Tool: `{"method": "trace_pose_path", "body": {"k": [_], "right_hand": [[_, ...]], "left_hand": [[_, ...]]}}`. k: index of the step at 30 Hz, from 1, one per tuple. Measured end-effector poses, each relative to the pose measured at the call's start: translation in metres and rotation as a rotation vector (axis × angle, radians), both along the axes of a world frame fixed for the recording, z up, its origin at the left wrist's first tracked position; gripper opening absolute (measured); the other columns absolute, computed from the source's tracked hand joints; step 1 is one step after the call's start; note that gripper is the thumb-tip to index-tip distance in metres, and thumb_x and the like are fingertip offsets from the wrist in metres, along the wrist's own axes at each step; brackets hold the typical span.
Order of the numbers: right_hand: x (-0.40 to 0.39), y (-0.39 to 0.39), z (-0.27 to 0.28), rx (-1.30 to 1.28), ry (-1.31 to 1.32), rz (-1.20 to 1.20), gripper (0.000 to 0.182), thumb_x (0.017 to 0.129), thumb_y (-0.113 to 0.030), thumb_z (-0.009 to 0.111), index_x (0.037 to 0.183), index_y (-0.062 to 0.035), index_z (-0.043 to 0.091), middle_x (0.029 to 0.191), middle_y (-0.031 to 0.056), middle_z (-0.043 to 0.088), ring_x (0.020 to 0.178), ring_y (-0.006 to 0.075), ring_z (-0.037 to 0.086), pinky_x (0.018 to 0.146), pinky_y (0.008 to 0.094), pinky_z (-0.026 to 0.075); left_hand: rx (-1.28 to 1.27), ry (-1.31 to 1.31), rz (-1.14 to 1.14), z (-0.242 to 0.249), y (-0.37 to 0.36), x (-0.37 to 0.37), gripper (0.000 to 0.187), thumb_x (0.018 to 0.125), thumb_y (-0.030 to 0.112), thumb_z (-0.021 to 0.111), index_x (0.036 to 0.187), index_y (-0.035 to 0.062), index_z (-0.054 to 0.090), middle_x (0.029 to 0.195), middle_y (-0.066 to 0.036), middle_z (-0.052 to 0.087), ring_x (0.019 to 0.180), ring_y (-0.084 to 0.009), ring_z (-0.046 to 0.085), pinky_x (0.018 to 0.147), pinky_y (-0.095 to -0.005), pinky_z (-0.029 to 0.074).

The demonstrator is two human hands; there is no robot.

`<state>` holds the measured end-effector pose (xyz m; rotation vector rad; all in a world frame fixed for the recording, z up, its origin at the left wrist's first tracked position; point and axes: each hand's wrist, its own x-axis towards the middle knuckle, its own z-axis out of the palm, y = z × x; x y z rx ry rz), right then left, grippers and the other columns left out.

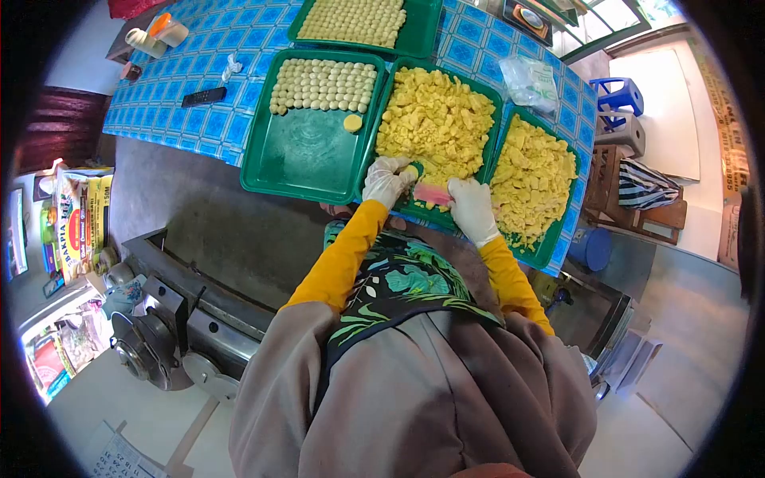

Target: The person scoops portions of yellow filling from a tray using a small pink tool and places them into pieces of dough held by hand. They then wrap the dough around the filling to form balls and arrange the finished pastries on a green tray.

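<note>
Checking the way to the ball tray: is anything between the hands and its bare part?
Nothing visible. Left hand and right hand hold a pink scraper at the dough tray; the ball tray lies directly beside it.

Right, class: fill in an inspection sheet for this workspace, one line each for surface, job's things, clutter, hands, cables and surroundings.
Surface: table under a blue tiled cloth.
Job's things: pink scraper at the near edge of the middle tray, which is heaped with yellow pieces; left tray with rows of balls; right tray, also heaped.
Clutter: remote, plastic bag, bottles.
Hands: both gloved; left hand and right hand on the scraper.
Cables: nothing seen.
Surroundings: machine lower left, blue stool, a far tray of balls.
</note>
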<state>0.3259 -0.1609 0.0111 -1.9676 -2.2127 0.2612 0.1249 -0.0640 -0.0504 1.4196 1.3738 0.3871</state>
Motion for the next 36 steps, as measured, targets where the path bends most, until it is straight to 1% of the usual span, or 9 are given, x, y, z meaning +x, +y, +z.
{"method": "trace_pose_path", "body": {"k": [3, 4, 5, 7, 10, 24, 30, 33, 36], "right_hand": [[0.002, 0.002, 0.012, -0.132, 0.296, -0.099, 0.02, 0.079, -0.012, 0.067, 0.097, -0.0099, 0.059, 0.081, 0.016, 0.063, 0.081, 0.0394, 0.063, 0.069, 0.0484, 0.045], [0.001, 0.003, 0.021, -0.2, 0.482, -0.202, 0.023, 0.081, -0.011, 0.066, 0.104, -0.0101, 0.062, 0.085, 0.0185, 0.065, 0.082, 0.0408, 0.064, 0.07, 0.049, 0.047], [-0.004, 0.005, 0.025, -0.203, 0.483, -0.203, 0.023, 0.081, -0.011, 0.066, 0.104, -0.0101, 0.062, 0.085, 0.0185, 0.065, 0.082, 0.0408, 0.064, 0.07, 0.049, 0.047], [-0.026, 0.017, 0.031, 0.005, 0.744, -0.089, 0.051, 0.085, -0.01, 0.065, 0.135, -0.0132, 0.056, 0.092, 0.0209, 0.069, 0.09, 0.0394, 0.066, 0.075, 0.043, 0.052], [-0.042, 0.026, -0.024, -0.167, 0.338, -0.068, 0.06, 0.089, -0.012, 0.059, 0.146, -0.0256, 0.048, 0.089, 0.0216, 0.069, 0.082, 0.0407, 0.067, 0.071, 0.045, 0.052], [-0.031, -0.008, -0.018, -0.192, 0.257, -0.089, 0.046, 0.092, -0.013, 0.05, 0.136, -0.0249, 0.058, 0.078, 0.0224, 0.066, 0.074, 0.04, 0.066, 0.066, 0.0519, 0.05], [-0.032, -0.028, -0.008, -0.008, 0.055, -0.14, 0.037, 0.088, -0.011, 0.056, 0.122, -0.0226, 0.066, 0.084, 0.0156, 0.06, 0.08, 0.0387, 0.062, 0.063, 0.0492, 0.048], [-0.042, -0.02, 0.008, 0.117, -0.194, -0.135, 0.023, 0.085, -0.009, 0.06, 0.106, -0.0174, 0.066, 0.089, 0.0126, 0.058, 0.084, 0.037, 0.06, 0.063, 0.0479, 0.048], [-0.046, 0.004, -0.016, 0.266, 0.254, -0.196, 0.01, 0.082, -0.009, 0.066, 0.092, -0.0082, 0.069, 0.07, 0.0086, 0.06, 0.067, 0.025, 0.062, 0.059, 0.0388, 0.048]], "left_hand": [[-0.135, -0.227, -0.017, -0.002, 0.0, -0.009, 0.051, 0.078, 0.033, 0.075, 0.121, 0.0072, 0.068, 0.118, -0.021, 0.065, 0.106, -0.0325, 0.063, 0.09, -0.0385, 0.051], [0.103, -0.153, -0.07, -0.012, 0.002, -0.009, 0.066, 0.07, 0.001, 0.078, 0.134, -0.0015, 0.059, 0.115, -0.016, 0.068, 0.089, -0.0202, 0.069, 0.075, -0.0274, 0.054], [0.1, -0.152, -0.07, -0.022, -0.002, -0.008, 0.066, 0.07, 0.001, 0.078, 0.134, -0.0015, 0.059, 0.115, -0.016, 0.068, 0.089, -0.0202, 0.069, 0.075, -0.0274, 0.054], [-0.225, -0.432, 0.214, 0.005, -0.014, -0.003, 0.075, 0.066, -0.009, 0.076, 0.138, -0.0051, 0.052, 0.122, -0.017, 0.064, 0.097, -0.0243, 0.067, 0.076, -0.0303, 0.055], [-0.391, -0.578, 0.334, 0.002, -0.014, 0.0, 0.083, 0.061, -0.016, 0.073, 0.14, -0.0056, 0.048, 0.131, -0.015, 0.06, 0.111, -0.0235, 0.061, 0.088, -0.0327, 0.052], [-0.35, -0.608, 0.408, -0.006, -0.018, 0.004, 0.06, 0.066, -0.017, 0.064, 0.125, -0.0099, 0.062, 0.114, -0.014, 0.069, 0.098, -0.0215, 0.065, 0.074, -0.0297, 0.054], [0.273, 0.264, -0.281, 0.023, -0.008, 0.009, 0.036, 0.087, 0.024, 0.061, 0.122, 0.0285, 0.068, 0.112, -0.023, 0.055, 0.104, -0.0412, 0.062, 0.084, -0.0435, 0.052], [0.279, 0.264, -0.286, 0.041, -0.003, 0.011, 0.035, 0.085, 0.028, 0.065, 0.119, 0.0199, 0.067, 0.111, -0.022, 0.056, 0.103, -0.0391, 0.062, 0.083, -0.0445, 0.052], [0.441, 0.375, -0.336, 0.014, -0.002, 0.006, 0.039, 0.083, 0.033, 0.068, 0.116, 0.0138, 0.064, 0.111, -0.021, 0.056, 0.101, -0.0383, 0.062, 0.082, -0.0455, 0.052]]}}
